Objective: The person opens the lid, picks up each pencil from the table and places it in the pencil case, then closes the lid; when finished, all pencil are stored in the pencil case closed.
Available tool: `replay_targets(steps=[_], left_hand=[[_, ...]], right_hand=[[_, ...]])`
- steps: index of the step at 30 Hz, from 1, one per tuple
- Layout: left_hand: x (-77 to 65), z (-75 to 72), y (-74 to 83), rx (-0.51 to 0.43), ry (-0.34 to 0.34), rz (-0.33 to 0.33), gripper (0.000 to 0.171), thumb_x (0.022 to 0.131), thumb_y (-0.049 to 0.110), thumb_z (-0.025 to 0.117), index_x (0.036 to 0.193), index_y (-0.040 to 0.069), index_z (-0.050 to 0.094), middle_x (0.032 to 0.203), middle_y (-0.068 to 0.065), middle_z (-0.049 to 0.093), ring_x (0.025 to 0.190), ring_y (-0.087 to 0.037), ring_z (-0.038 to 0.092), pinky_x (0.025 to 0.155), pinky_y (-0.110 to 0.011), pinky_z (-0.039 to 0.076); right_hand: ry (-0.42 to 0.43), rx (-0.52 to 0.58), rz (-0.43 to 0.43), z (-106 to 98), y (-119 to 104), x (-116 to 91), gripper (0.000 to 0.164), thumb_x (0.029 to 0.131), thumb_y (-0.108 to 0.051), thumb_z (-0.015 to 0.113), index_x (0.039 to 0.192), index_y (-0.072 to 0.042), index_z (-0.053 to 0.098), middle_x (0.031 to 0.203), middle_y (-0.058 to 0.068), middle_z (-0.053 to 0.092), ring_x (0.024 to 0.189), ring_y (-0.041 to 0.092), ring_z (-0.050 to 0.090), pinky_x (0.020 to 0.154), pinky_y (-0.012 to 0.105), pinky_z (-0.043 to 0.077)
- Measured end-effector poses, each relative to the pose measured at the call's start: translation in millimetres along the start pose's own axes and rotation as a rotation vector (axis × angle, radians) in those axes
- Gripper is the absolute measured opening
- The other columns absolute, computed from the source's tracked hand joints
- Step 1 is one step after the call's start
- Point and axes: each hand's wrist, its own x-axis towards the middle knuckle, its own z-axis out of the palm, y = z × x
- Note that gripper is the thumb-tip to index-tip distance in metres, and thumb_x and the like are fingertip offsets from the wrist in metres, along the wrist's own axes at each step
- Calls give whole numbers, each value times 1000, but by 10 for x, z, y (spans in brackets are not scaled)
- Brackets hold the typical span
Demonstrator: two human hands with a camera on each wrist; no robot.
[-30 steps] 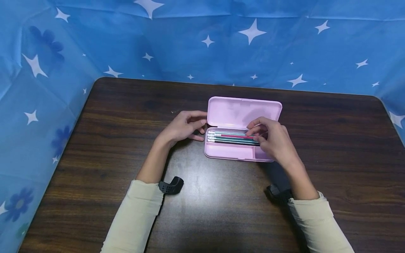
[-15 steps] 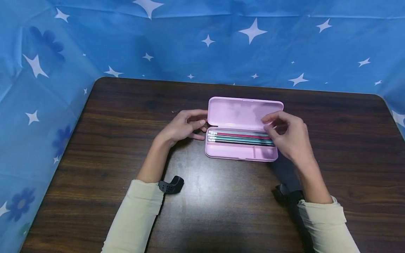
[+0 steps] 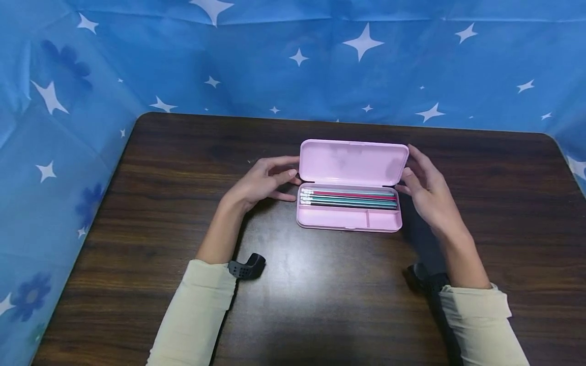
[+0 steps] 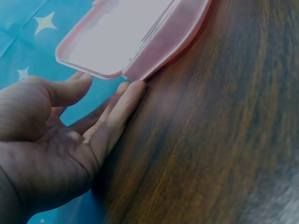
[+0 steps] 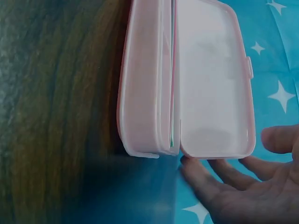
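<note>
A pink pencil case (image 3: 336, 219) lies open on the table, its lid (image 3: 352, 162) tilted up at the back. Several pencils (image 3: 350, 200), teal, red and black, lie side by side in its rear compartment, with their white ends to the left. The left hand (image 3: 261, 184) is at the case's left end, fingers extended; in the left wrist view two fingertips (image 4: 136, 85) meet the lower corner of the case. At the other end is the right hand (image 3: 430, 195), fingers spread and loosely bent beside the lid's right edge. Neither hand grasps anything.
The front part of the case has a long compartment and a short one, split by a divider (image 3: 368, 218). A dark wooden table (image 3: 293, 295) bears the case. Behind it hangs a blue cloth (image 3: 256, 56) with white stars. Each wrist wears a black strap (image 3: 247, 267).
The right hand has lifted off the pencils and moved right, from over the case to the lid's right edge, uncovering the pencils' right ends. The left hand has stayed nearly still.
</note>
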Motion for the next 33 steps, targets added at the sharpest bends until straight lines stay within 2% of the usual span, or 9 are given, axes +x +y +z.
replay_targets(steps=[6, 9, 13, 15, 18, 20, 24, 30, 33], left_hand=[[-5, 33, 55, -9, 5, 1, 42, 115, 15, 52, 156, 10, 57, 139, -21, 64, 121, -27, 70, 91, -41, 71], [-13, 58, 98, -13, -2, 2, 43, 116, 22, 52, 155, 7, 57, 149, -18, 61, 130, -30, 68, 95, -40, 70], [-29, 82, 143, -25, -1, -4, 47, 117, 31, 49, 155, 4, 56, 154, -17, 58, 135, -32, 65, 97, -40, 70], [-39, 87, 154, -37, 1, -6, 51, 117, 36, 45, 155, 3, 55, 155, -17, 58, 136, -33, 63, 97, -42, 70], [-51, 100, 162, -46, -6, -3, 57, 118, 44, 40, 154, 3, 55, 156, -17, 57, 137, -35, 62, 97, -44, 69], [-56, 113, 169, -51, -10, 0, 61, 117, 48, 40, 153, 1, 56, 156, -18, 56, 138, -35, 62, 98, -44, 69], [-58, 145, 178, -52, -7, 4, 60, 115, 45, 48, 151, -2, 56, 157, -19, 54, 140, -37, 61, 99, -45, 69], [-62, 156, 175, -6, -13, 33, 52, 114, 40, 54, 133, -7, 68, 148, -18, 62, 138, -32, 63, 101, -44, 68], [-62, 149, 167, -12, -31, 43, 46, 112, 33, 61, 125, -9, 71, 141, -21, 66, 134, -30, 65, 103, -45, 68]], right_hand=[[2, 78, 27, -40, 24, -54, 61, 119, -29, 36, 173, -11, 14, 176, 22, 27, 155, 49, 40, 130, 71, 30], [-5, 134, 34, -53, 47, -96, 63, 118, -32, 36, 173, -13, 14, 176, 22, 26, 157, 49, 37, 131, 69, 29], [-29, 284, 27, -48, 76, -139, 65, 117, -35, 41, 172, -14, 14, 176, 24, 22, 161, 47, 28, 135, 64, 22], [-40, 356, 16, -44, 91, -155, 63, 117, -36, 42, 170, -15, 16, 175, 25, 21, 163, 48, 25, 137, 63, 18], [-45, 395, 2, -47, 123, -181, 54, 116, -35, 43, 163, -17, 22, 172, 25, 22, 163, 48, 23, 138, 63, 14], [-45, 399, 4, -57, 146, -200, 46, 117, -36, 42, 157, -21, 26, 169, 23, 24, 164, 48, 21, 138, 63, 11], [-53, 415, 14, -77, 187, -232, 34, 117, -39, 41, 145, -24, 32, 164, 18, 27, 166, 45, 15, 139, 65, 5], [-101, 328, -11, -106, 236, -270, 21, 118, -38, 40, 132, -21, 38, 168, 25, 37, 166, 39, 19, 140, 65, 1], [-129, 266, -22, -128, 246, -296, 20, 118, -29, 39, 135, -20, 42, 167, 19, 43, 162, 29, 29, 143, 42, 14]])
